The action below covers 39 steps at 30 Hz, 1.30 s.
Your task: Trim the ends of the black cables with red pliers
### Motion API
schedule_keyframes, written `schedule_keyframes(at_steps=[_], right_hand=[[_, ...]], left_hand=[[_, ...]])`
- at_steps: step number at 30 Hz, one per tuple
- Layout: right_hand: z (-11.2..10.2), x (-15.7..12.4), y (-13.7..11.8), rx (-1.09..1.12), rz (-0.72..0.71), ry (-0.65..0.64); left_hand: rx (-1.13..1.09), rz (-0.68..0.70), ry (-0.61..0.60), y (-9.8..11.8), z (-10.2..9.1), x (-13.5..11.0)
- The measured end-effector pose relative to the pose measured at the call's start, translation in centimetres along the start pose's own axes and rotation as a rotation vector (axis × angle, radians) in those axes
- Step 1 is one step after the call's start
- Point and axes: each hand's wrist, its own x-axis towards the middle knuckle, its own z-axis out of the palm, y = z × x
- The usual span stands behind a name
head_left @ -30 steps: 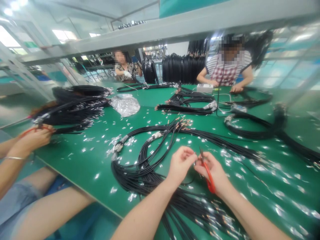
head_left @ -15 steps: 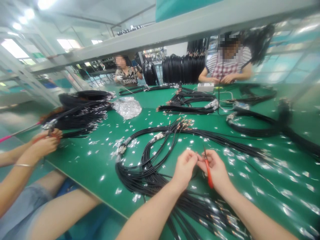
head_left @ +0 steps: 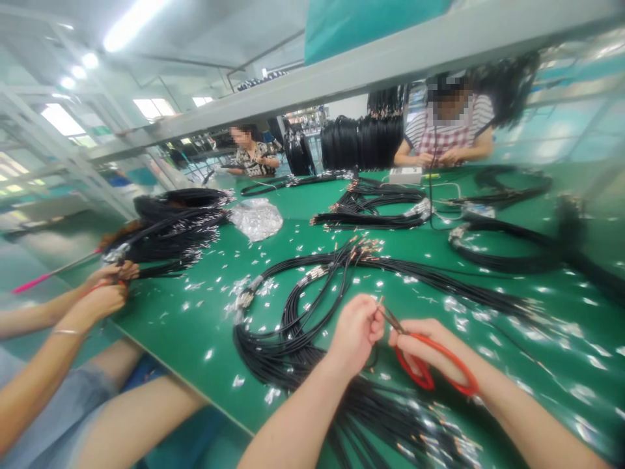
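Note:
My left hand (head_left: 359, 329) is closed, pinching the end of a thin black cable whose copper-coloured tip (head_left: 381, 300) pokes up past the fingers. My right hand (head_left: 430, 345) grips a pair of red-handled scissors (head_left: 461, 371). The dark blades point up and left and reach the pinched cable end. Whether the blades touch it I cannot make out. Below both wrists a bundle of black cables (head_left: 303, 355) curves over the green table (head_left: 190, 352), and its copper-tipped ends lie under my right forearm.
Small clear scraps lie scattered over the table. A clear plastic bag (head_left: 256, 219) and a pile of black cables (head_left: 180, 215) lie at left, by a co-worker's hands (head_left: 110, 286). More cable coils (head_left: 508, 251) rest at right. Two people sit across the table under a grey beam (head_left: 273, 94).
My right hand has turned the scissors from upright against the palm to pointing at the cable end, and it has drawn apart from my left hand. The view has shifted slightly.

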Motion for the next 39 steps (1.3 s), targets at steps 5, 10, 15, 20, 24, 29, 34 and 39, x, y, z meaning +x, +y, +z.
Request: schedule_keyframes(at_steps=[5, 10, 15, 20, 24, 29, 34, 39], right_hand=[[-0.3, -0.1, -0.1, 0.01, 0.034, -0.007], [-0.7, -0.5, -0.4, 0.079, 0.097, -0.012], [-1.2, -0.6, -0.2, 0.086, 0.125, -0.009], [-1.5, -0.4, 0.1, 0.096, 0.125, -0.023], [-1.3, -0.3, 0.4, 0.119, 0.096, -0.013], [-1.2, -0.2, 0.8, 0.112, 0.061, 0.02], [-1.9, -0.7, 0.5, 0.109, 0.064, 0.068], [-3.1, -3.4, 3.0, -0.171, 0.136, 0.255]], left_hand=[[0.078, 0.02, 0.005, -0.1, 0.0, -0.1], [0.15, 0.068, 0.007, -0.2, -0.3, 0.0], [0.157, 0.057, -0.006, -0.3, -0.3, 0.0], [0.149, 0.027, -0.02, -0.6, 0.0, -0.1], [0.158, 0.012, -0.003, -0.7, 0.0, -0.2], [0.145, 0.015, -0.021, -1.1, -0.1, -0.2], [0.132, 0.072, -0.063, -1.1, -0.3, 0.0], [0.123, 0.45, 0.138, 3.0, -2.6, 1.6]])
